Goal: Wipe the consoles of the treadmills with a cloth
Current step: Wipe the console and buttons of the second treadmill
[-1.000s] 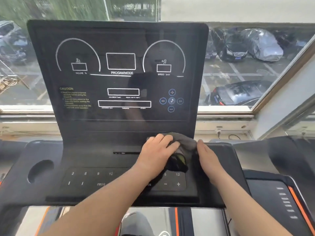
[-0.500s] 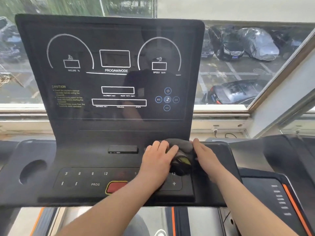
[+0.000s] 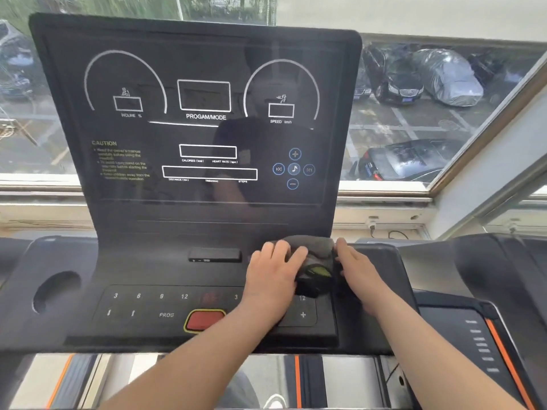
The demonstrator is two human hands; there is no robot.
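A black treadmill console [image 3: 165, 270] fills the view, with an upright display panel [image 3: 195, 119] and a flat button deck below it. A bunched dark grey cloth [image 3: 313, 255] with a yellow-green patch lies on the deck's right part, at the foot of the display. My left hand [image 3: 272, 276] presses on the cloth from the left, fingers spread over it. My right hand [image 3: 358, 270] holds the cloth's right side. Part of the cloth is hidden under both hands.
A red stop button [image 3: 204, 319] with a yellow rim sits at the deck's middle. A round cup holder [image 3: 54, 290] is at the left. A second treadmill's console [image 3: 485, 335] stands to the right. A window [image 3: 414, 113] behind shows parked cars.
Both hands have stayed on the cloth at the deck's right part, shifting only slightly. The view has tilted, so the red stop button has come into sight.
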